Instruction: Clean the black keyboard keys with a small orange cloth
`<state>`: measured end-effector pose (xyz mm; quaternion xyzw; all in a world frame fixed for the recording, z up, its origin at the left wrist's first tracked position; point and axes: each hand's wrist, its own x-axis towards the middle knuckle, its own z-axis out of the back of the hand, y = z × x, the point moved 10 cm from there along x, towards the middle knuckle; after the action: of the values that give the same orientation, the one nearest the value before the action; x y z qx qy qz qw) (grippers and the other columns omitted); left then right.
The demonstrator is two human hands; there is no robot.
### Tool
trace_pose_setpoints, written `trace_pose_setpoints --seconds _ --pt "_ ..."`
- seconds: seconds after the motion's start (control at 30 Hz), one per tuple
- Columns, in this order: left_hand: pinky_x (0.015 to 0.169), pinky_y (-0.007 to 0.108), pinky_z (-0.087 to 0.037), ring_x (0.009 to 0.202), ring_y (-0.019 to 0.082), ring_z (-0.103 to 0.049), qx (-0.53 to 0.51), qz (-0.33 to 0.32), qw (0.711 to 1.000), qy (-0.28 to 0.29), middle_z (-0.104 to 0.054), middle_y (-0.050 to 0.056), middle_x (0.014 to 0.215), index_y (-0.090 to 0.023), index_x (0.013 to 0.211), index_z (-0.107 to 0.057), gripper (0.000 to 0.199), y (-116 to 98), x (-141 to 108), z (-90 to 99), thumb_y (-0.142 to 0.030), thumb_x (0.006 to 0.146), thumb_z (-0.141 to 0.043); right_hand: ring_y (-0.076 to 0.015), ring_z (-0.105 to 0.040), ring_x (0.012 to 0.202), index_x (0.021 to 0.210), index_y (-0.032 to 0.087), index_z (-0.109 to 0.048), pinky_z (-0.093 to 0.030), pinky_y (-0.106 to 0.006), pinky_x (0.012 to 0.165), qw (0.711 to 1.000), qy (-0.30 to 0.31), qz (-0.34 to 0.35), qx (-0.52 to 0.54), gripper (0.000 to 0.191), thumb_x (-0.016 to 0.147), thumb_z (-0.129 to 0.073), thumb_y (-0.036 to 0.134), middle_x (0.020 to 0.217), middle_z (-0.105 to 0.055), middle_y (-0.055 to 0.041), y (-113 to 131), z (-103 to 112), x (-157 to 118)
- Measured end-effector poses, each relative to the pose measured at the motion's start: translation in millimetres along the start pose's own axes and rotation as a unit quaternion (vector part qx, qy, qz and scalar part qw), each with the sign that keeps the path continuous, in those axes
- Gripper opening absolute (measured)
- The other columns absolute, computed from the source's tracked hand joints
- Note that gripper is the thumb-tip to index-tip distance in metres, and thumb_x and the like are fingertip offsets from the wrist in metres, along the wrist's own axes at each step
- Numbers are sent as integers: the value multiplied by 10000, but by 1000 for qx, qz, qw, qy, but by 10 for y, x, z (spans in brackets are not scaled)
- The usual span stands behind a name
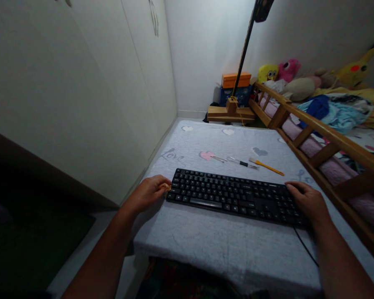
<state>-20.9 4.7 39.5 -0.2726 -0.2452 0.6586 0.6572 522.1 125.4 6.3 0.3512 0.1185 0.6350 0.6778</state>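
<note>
- Pale wardrobe doors line the left of the frame, meeting a white wall at upper centre.
- Between the two hands, the black keyboard lies flat at centre and right of the frame; its long axis runs side to side, the right end slanting lower and its space bar toward the person.
- At its left end, the left hand is closed on a small orange scrap, perhaps cloth, right against the keyboard's edge.
- At the opposite end, the right hand grips the keyboard, thumb over the far corner; its other fingers are mostly hidden.
- Both hands are equally close, one at each end; a cable trails toward lower right.
- Beyond the keyboard, on a heart-patterned cover, lie thin pale sticks, a black-handled tool and a yellow brush.
- Along the right runs a wooden bed rail, with plush toys at upper right.
</note>
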Motion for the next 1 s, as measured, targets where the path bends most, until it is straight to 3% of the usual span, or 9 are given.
trace_pose_setpoints --seconds 0.43,0.6,0.8,1.0 --pt "749 320 -505 856 248 -686 7 6 1000 18 -756 66 901 -237 865 -753 220 -52 -339 -1 -372 811 -587 -331 -681 971 831 248 -740 -503 -470 932 1000 11 -16 -12 360 719 -562 540 973 -762 -78 -60 -17 14" --pt "801 321 -512 900 238 -684 -35 -16 999 -6 -741 62 968 -235 996 -720 258 -203 -247 21 -417 856 -603 -325 -684 964 829 247 -744 -503 -465 933 1000 7 -14 -7 358 716 -567 537 965 -767 -74 -63 -19 15" --pt "835 307 -494 921 200 -647 -21 -109 994 -11 -673 61 1000 -226 946 -701 177 -525 -119 -174 -321 909 -557 -313 -687 948 804 250 -744 -508 -445 912 1000 -2 -10 -2 357 712 -557 540 949 -770 -71 -1 0 -10" --pt "764 294 -480 838 185 -641 32 -104 994 -24 -655 56 936 -206 896 -697 186 -384 -124 -169 -298 917 -538 -300 -687 929 803 253 -750 -513 -421 894 1000 -12 -6 -1 341 709 -567 525 936 -770 -63 11 21 -12"
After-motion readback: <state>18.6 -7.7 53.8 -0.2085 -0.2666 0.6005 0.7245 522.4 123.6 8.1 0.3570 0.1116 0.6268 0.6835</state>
